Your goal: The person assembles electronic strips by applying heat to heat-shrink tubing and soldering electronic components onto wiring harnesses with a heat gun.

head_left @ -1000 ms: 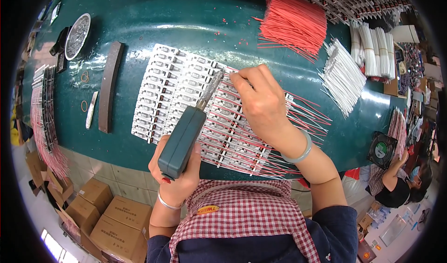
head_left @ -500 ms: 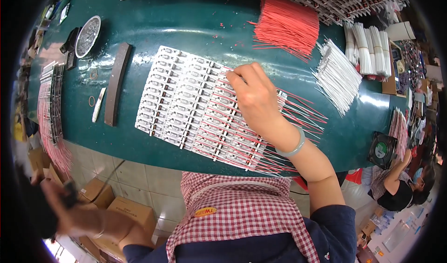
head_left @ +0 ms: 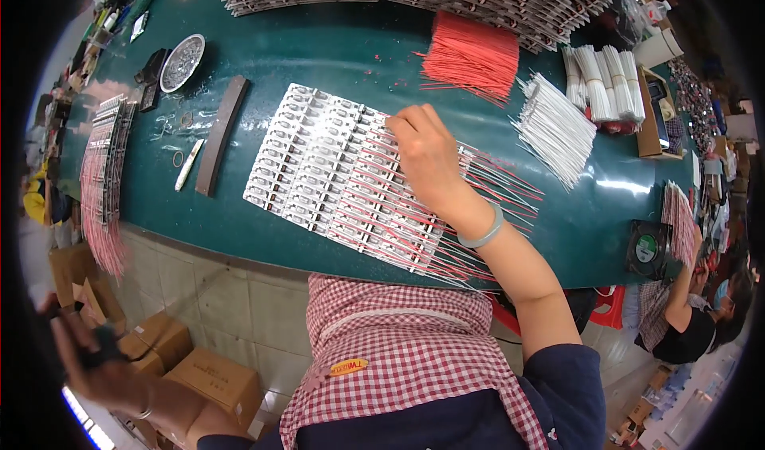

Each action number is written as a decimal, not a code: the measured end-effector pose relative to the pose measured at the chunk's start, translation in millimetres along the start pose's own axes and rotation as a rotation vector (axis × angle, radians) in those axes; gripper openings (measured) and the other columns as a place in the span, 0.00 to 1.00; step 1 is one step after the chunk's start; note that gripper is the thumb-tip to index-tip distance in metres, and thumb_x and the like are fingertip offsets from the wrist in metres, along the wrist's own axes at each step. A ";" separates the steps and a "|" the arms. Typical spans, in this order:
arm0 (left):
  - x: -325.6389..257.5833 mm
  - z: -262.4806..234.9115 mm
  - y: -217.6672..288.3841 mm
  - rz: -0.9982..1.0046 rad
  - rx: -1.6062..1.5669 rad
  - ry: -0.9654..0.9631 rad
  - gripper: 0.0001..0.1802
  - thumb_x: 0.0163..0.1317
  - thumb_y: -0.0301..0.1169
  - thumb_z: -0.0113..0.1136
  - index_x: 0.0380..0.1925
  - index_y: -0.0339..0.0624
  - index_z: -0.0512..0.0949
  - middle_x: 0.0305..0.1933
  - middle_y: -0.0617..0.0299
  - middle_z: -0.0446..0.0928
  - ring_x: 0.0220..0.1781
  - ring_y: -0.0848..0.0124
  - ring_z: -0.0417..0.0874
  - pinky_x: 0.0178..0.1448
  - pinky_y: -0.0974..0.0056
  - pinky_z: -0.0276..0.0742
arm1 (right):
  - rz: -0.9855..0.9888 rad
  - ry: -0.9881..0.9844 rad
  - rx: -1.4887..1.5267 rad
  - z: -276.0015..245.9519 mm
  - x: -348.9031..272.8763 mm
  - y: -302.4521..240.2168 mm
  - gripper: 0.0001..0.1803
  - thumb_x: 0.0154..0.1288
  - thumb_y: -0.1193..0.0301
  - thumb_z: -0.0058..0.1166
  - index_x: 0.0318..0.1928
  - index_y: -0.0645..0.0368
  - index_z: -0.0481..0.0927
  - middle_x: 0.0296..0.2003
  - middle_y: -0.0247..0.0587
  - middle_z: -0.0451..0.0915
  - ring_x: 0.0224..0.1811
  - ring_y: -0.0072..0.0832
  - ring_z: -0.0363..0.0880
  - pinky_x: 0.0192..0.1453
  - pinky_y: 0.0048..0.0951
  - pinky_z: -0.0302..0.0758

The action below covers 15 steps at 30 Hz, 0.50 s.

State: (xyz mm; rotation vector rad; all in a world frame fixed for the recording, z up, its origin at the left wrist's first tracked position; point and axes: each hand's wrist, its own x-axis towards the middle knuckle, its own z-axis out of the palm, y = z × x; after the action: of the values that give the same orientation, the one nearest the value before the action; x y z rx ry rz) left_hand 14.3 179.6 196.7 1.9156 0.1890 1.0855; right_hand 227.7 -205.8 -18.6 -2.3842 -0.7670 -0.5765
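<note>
A white panel (head_left: 307, 159) of small components in rows lies on the green table in front of me. Thin red and white wires (head_left: 494, 191) run across its right half and stick out past its right edge. My right hand (head_left: 426, 159) rests over the panel's upper part, thumb and fingers pinched together near the top of a wired row. Whatever lies between those fingertips is too small to make out. Off to the lower left, away from the table, my left hand (head_left: 96, 366) is raised beside a dark object (head_left: 100, 348). Blur and shadow obscure its fingers.
Red wires (head_left: 470, 55) and white wires (head_left: 554, 131) lie piled beyond the panel, near bundled white wires (head_left: 606, 83). Left are a dark bar (head_left: 221, 135), a white-handled tool (head_left: 189, 165), a metal bowl (head_left: 182, 63) and wired panels (head_left: 106, 163). A fan (head_left: 649, 248) and a co-worker (head_left: 685, 314) are at right.
The view has shifted, so the table's things sit differently in the picture. My right hand stays pinched at the same part of the panel. My left hand is still raised, its fingers less smeared.
</note>
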 end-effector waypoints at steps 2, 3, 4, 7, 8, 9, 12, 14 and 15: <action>-44.2 56.6 -0.8 -0.143 0.024 0.080 0.19 0.66 0.26 0.54 0.51 0.18 0.75 0.28 0.57 0.72 0.21 0.81 0.57 0.31 0.77 0.54 | -0.031 0.004 0.001 -3.2 -1.1 -4.9 0.13 0.49 0.84 0.55 0.38 0.63 0.82 0.37 0.41 0.78 0.41 0.39 0.76 0.43 0.36 0.77; -49.6 46.9 -25.3 -0.150 -0.163 -0.099 0.21 0.64 0.24 0.56 0.54 0.19 0.72 0.33 0.53 0.76 0.20 0.81 0.59 0.28 0.78 0.55 | -0.044 0.014 0.002 -9.9 -2.7 -1.6 0.12 0.49 0.83 0.56 0.37 0.63 0.81 0.37 0.41 0.77 0.41 0.38 0.76 0.43 0.36 0.77; -67.0 70.7 -22.3 -0.289 -0.270 0.025 0.26 0.62 0.20 0.56 0.60 0.20 0.67 0.43 0.46 0.78 0.19 0.81 0.62 0.24 0.77 0.57 | -0.052 0.012 -0.005 -15.7 -3.8 -1.2 0.12 0.49 0.83 0.56 0.37 0.63 0.81 0.37 0.41 0.77 0.41 0.38 0.76 0.43 0.36 0.77; -102.0 97.1 -49.2 -0.513 -0.517 -0.052 0.29 0.60 0.18 0.58 0.63 0.25 0.65 0.52 0.38 0.76 0.18 0.78 0.67 0.20 0.75 0.62 | -0.016 0.071 -0.044 -42.4 -13.9 14.4 0.13 0.49 0.84 0.57 0.38 0.62 0.82 0.35 0.42 0.78 0.40 0.40 0.77 0.43 0.38 0.77; -109.9 104.5 -53.4 -0.546 -0.521 -0.065 0.27 0.60 0.18 0.58 0.60 0.25 0.68 0.52 0.40 0.77 0.18 0.77 0.67 0.20 0.75 0.62 | 0.011 0.107 -0.106 -58.4 -19.9 23.9 0.12 0.50 0.83 0.58 0.38 0.62 0.82 0.34 0.42 0.78 0.39 0.40 0.77 0.42 0.39 0.76; -117.1 108.7 -54.9 -0.578 -0.520 -0.075 0.24 0.60 0.19 0.58 0.58 0.25 0.70 0.51 0.41 0.78 0.19 0.77 0.68 0.20 0.75 0.62 | 0.034 0.141 -0.163 -72.1 -24.3 32.7 0.12 0.51 0.83 0.59 0.38 0.61 0.83 0.33 0.42 0.78 0.38 0.40 0.78 0.42 0.39 0.76; -127.4 117.0 -63.7 -0.642 -0.478 -0.095 0.19 0.61 0.19 0.59 0.53 0.26 0.73 0.50 0.43 0.79 0.19 0.77 0.69 0.21 0.75 0.63 | 0.133 0.142 -0.250 -103.9 -49.2 74.3 0.09 0.53 0.82 0.61 0.37 0.61 0.83 0.32 0.42 0.78 0.37 0.40 0.78 0.41 0.39 0.76; -128.1 121.9 -71.6 -0.666 -0.496 -0.120 0.19 0.61 0.20 0.59 0.53 0.27 0.73 0.50 0.44 0.79 0.19 0.78 0.68 0.21 0.75 0.63 | 0.146 0.118 -0.305 -117.8 -68.3 97.1 0.08 0.53 0.82 0.61 0.36 0.61 0.83 0.32 0.41 0.78 0.37 0.40 0.77 0.41 0.39 0.76; -127.0 128.5 -72.4 -0.681 -0.481 -0.120 0.19 0.62 0.21 0.60 0.53 0.27 0.73 0.51 0.45 0.79 0.19 0.78 0.68 0.21 0.75 0.62 | 0.147 0.090 -0.319 -121.7 -78.0 107.4 0.07 0.54 0.81 0.61 0.36 0.61 0.83 0.32 0.41 0.78 0.37 0.39 0.77 0.40 0.39 0.76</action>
State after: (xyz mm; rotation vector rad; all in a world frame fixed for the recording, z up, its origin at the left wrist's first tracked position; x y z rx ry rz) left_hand 53.8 76.1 36.7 1.3212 0.4326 0.4930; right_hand 210.5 -384.9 -10.7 -2.6544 -0.4835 -0.7878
